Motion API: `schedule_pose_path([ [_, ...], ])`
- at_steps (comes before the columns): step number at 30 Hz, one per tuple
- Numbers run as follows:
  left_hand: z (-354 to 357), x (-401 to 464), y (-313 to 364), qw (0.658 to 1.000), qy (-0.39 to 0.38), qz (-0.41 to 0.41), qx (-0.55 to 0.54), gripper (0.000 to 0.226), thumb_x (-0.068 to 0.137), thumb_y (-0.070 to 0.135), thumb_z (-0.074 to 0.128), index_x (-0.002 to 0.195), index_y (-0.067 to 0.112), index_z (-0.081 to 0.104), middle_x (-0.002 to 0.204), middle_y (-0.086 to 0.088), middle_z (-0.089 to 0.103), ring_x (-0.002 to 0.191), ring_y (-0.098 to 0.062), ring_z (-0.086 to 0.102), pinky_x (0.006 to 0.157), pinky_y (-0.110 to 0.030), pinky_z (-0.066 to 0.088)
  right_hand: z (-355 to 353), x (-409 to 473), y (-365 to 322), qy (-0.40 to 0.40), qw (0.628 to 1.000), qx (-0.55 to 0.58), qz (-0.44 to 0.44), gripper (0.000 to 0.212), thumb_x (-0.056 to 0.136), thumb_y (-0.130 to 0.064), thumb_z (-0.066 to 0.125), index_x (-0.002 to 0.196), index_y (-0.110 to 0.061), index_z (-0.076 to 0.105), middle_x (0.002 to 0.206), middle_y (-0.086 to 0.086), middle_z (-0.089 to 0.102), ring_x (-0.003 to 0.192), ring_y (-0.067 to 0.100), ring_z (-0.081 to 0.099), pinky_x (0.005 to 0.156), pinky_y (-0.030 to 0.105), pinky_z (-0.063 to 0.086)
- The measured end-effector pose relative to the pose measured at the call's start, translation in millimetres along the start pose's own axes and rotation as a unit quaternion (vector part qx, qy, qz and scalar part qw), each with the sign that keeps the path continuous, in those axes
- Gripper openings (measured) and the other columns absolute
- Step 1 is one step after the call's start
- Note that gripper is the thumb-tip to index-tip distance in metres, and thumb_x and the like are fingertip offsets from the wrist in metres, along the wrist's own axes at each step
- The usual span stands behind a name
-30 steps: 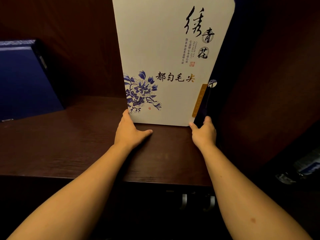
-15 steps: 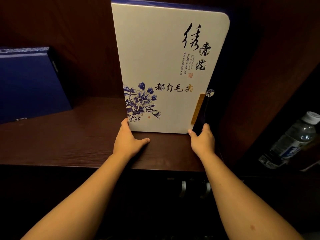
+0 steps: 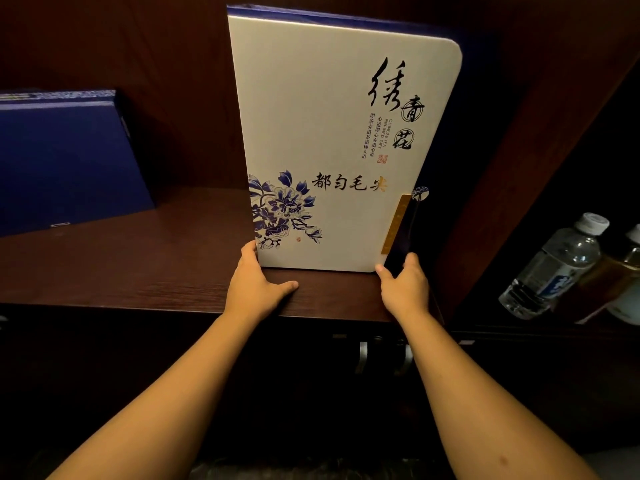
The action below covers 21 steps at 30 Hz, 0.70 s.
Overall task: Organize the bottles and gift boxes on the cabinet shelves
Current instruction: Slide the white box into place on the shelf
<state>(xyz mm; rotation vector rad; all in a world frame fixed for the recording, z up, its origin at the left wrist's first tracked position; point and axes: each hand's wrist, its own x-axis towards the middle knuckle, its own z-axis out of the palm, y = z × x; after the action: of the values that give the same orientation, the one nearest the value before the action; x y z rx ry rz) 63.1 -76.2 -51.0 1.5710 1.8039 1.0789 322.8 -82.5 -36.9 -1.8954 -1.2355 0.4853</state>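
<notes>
A tall white gift box [image 3: 332,140] with black calligraphy and a blue flower stands upright on the dark wooden shelf [image 3: 138,265], close to the right cabinet wall. My left hand [image 3: 254,289] grips its lower left corner, thumb lying on the shelf. My right hand [image 3: 403,289] grips the lower right corner by the dark blue spine. A dark blue gift box [image 3: 65,157] leans at the shelf's left. In the neighbouring compartment on the right stands a clear water bottle [image 3: 554,265] with a white cap, and beside it an amber-tinted bottle [image 3: 623,271], partly cut off.
A dark wooden partition [image 3: 512,161] separates the shelf from the right compartment. Below the shelf are closed cabinet doors with metal handles [image 3: 381,358]. Bare shelf surface lies between the blue box and the white box.
The view has dropped and shifted, so the white box's top edge and the bottles on the right now show. Both hands keep their hold on the box's lower corners.
</notes>
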Motion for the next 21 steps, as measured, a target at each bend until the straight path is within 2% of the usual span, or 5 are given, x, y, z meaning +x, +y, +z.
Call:
schedule_pose_path([
  [3, -3, -9, -1, 1.0, -0.002, 0.0, -0.003, 0.112, 0.061, 0.039, 0.094, 0.148, 0.023, 0.026, 0.148, -0.003, 0.047, 0.131, -0.025, 0.049, 0.104, -0.037, 0.042, -4, -9, 1, -0.001, 1.0, -0.002, 0.002, 0.049, 0.094, -0.032, 0.066, 0.129, -0.004, 0.046, 0.134, 0.016, 0.055, 0.121, 0.035, 0.054, 0.091, 0.04, 0.046],
  [10, -10, -29, -3, 1.0, -0.001, 0.006, -0.016, 0.108, 0.063, 0.035, 0.094, 0.147, 0.022, 0.027, 0.147, -0.003, 0.048, 0.129, -0.025, 0.05, 0.1, -0.035, 0.043, -11, -32, 6, 0.004, 1.0, 0.005, -0.004, 0.038, 0.093, -0.031, 0.067, 0.113, -0.005, 0.049, 0.114, 0.015, 0.061, 0.105, 0.034, 0.059, 0.082, 0.04, 0.051],
  [14, -12, -40, -4, 0.999, 0.01, 0.008, -0.029, 0.103, 0.064, 0.031, 0.094, 0.144, 0.022, 0.03, 0.145, -0.002, 0.049, 0.129, -0.023, 0.051, 0.099, -0.032, 0.041, -15, -44, 10, 0.004, 0.999, 0.034, -0.011, 0.035, 0.092, -0.029, 0.068, 0.116, -0.01, 0.052, 0.116, 0.011, 0.062, 0.107, 0.032, 0.059, 0.087, 0.039, 0.051],
  [17, -14, -48, -5, 0.999, 0.021, 0.005, -0.032, 0.097, 0.065, 0.03, 0.094, 0.141, 0.023, 0.033, 0.142, -0.003, 0.052, 0.125, -0.024, 0.054, 0.097, -0.035, 0.045, -16, -51, 12, 0.007, 0.999, 0.047, -0.014, 0.04, 0.091, -0.026, 0.069, 0.124, -0.011, 0.053, 0.121, 0.011, 0.062, 0.112, 0.033, 0.058, 0.085, 0.032, 0.045],
  [21, -17, -55, -6, 0.999, 0.027, 0.003, -0.029, 0.092, 0.067, 0.03, 0.092, 0.138, 0.023, 0.035, 0.139, -0.003, 0.053, 0.122, -0.023, 0.055, 0.095, -0.035, 0.047, -18, -57, 15, 0.006, 0.999, 0.051, -0.014, 0.045, 0.091, -0.025, 0.07, 0.129, -0.011, 0.051, 0.124, 0.011, 0.062, 0.116, 0.033, 0.057, 0.085, 0.03, 0.041],
])
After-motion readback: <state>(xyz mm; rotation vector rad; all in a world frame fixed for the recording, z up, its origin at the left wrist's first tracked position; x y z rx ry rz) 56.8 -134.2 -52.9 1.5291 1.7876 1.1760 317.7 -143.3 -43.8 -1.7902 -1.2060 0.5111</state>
